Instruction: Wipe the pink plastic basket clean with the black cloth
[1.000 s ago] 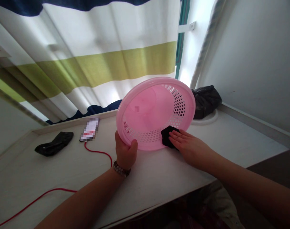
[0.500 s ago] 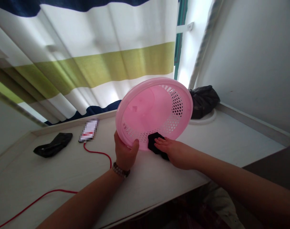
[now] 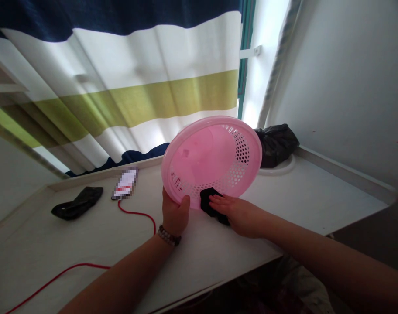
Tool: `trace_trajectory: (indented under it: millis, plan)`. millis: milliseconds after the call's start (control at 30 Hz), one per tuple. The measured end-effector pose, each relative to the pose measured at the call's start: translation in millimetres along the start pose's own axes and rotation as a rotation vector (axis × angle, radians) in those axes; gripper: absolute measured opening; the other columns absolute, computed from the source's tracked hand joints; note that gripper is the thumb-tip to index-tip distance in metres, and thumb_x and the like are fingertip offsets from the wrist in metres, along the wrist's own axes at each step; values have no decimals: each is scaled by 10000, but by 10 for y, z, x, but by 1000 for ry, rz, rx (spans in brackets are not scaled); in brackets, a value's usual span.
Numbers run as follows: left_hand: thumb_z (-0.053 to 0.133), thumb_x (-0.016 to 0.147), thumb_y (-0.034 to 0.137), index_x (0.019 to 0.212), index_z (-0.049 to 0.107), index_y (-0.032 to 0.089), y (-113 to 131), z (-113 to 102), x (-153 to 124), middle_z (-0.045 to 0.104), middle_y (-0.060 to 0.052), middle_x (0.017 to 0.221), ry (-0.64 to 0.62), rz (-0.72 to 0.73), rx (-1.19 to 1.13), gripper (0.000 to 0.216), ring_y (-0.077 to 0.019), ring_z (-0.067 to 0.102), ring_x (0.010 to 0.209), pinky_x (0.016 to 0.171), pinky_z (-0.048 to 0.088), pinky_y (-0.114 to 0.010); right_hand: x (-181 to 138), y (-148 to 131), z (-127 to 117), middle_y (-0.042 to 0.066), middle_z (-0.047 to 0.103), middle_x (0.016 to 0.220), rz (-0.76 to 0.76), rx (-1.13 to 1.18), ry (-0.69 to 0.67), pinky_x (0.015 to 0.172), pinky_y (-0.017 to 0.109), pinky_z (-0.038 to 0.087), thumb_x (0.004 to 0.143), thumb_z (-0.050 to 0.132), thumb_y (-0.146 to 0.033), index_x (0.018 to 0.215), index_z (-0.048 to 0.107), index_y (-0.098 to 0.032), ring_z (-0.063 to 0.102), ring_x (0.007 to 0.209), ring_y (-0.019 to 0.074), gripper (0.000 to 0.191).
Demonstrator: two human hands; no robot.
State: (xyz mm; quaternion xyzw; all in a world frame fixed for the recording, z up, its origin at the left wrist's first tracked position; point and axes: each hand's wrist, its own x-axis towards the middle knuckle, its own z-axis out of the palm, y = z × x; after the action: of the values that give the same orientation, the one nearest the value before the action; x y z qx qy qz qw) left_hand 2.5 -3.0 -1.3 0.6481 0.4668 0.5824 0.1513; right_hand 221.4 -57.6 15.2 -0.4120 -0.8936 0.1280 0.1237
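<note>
A pink plastic basket point(image 3: 255, 153) with perforated walls is tilted on its side, its open mouth facing me. My left hand point(image 3: 175, 214) grips the lower left of its rim, thumb in front and the fingers hidden behind. Against the lower part of the rim, my right hand point(image 3: 245, 214) holds a folded black cloth point(image 3: 208, 199). The right fingers lie over the cloth and press it to the rim; the thumb is out of sight.
On the white table point(image 3: 199, 257) at left lie a crumpled black plastic bag point(image 3: 77, 204) and a phone point(image 3: 125, 183) with a red cable point(image 3: 136, 213). Behind the basket at right, a black bag point(image 3: 277, 144) sits on a white round base. A striped curtain point(image 3: 146, 96) hangs behind.
The view has tilted up slightly, so everything sits a little lower. My right hand and the cloth have shifted slightly left along the rim. My left hand keeps its grip on the basket.
</note>
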Motion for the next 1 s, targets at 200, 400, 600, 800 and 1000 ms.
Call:
trace_trajectory:
  millis: [200,400,600,800,1000]
  plan:
    - [636,708,163,1329,360,191,18,2,0,504,-98,1237,-18,-4,-57,680,-231,508,1128,1031,387,-410,-163,191,-38,166,344,1444,71,-238,7,1111,433,238,734,459,-104,1361,430,-74,321,1338,251,629]
    - [644,700,175,1322,355,195,13,-14,8,485,-104,1265,-57,14,-94,686,-236,493,1150,1042,376,-425,-236,294,-81,184,393,1413,114,-376,63,1103,462,230,776,446,-133,1323,476,-57,342,1325,271,553]
    - [662,693,185,1327,349,184,-76,7,3,513,-121,1244,-79,-35,-141,708,-241,526,1115,1001,422,-431,-172,279,42,173,379,1426,102,-364,46,1098,447,244,782,444,-158,1341,455,-68,345,1324,266,567]
    - [620,734,179,1367,279,199,-118,38,-6,463,-146,1336,-167,-131,-262,720,-251,512,1177,1028,394,-464,-134,253,65,170,369,1433,83,-335,41,1098,445,243,784,431,-147,1362,428,-72,338,1328,257,583]
    - [632,714,195,1354,287,171,-140,57,3,450,-171,1349,-181,-173,-331,727,-272,496,1205,1013,409,-476,-130,238,49,165,363,1436,85,-296,48,1101,440,244,768,443,-130,1367,423,-79,334,1331,250,602]
